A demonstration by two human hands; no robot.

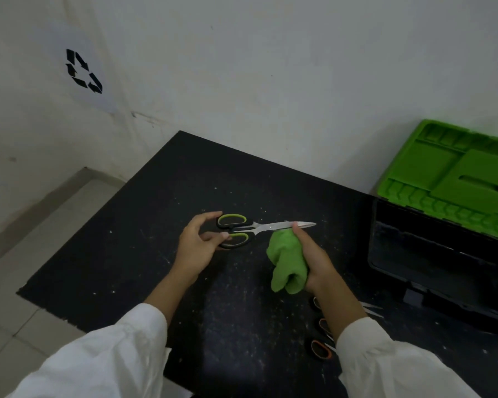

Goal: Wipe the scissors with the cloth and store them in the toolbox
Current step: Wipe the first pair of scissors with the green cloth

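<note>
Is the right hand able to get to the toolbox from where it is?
Probably yes. The toolbox stands open just to that side of the right hand, with only bare table between. But this hand grips the cloth, and the left hand holds the scissors.

**Green and black on a speckled table**

The scissors have silver blades and black handles lined lime green. The cloth is bright green. The toolbox is black, its lid green. The table is black, flecked white.
</note>
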